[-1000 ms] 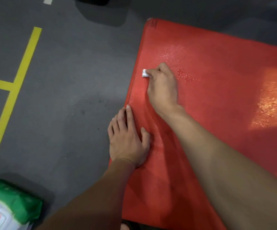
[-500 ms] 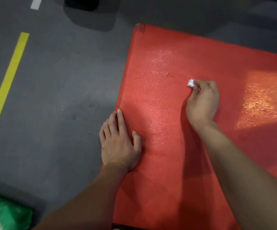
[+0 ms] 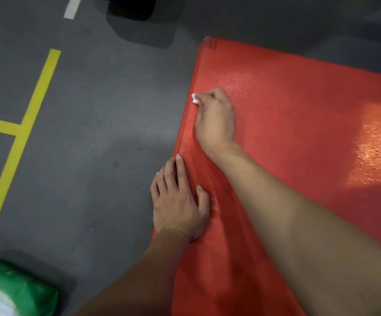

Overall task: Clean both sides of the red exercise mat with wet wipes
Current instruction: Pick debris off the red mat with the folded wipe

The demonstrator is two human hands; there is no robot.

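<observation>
Right hand [image 3: 215, 117]: fingers curled round a small white wet wipe [image 3: 195, 98], clamping it against the mat surface; only a wad of the wipe shows past the fingertips.
Wet wipe: at the far-left tip of the right-hand grip, touching the mat just inside its left edge.
Left hand [image 3: 179, 201]: flat, fingers straight and together, palm down (no object held); it presses on the mat's left edge, with the outer fingers lying over onto the floor.
Red exercise mat [image 3: 299, 137]: spread on the floor, under both hands; its far-left corner lies beyond the right-hand grip, and a glossy, damp-looking patch lies just right of that grip.
Forearms: the right forearm crosses the mat diagonally, just right of the left hand.
Floor [image 3: 93, 156]: grey, left of both hands.
Yellow floor tape [image 3: 25, 133]: well to the left of the left hand.
Wipes pack [image 3: 13, 290]: green and white, nearer than the left hand and well to its left, partly cut off by the frame.
</observation>
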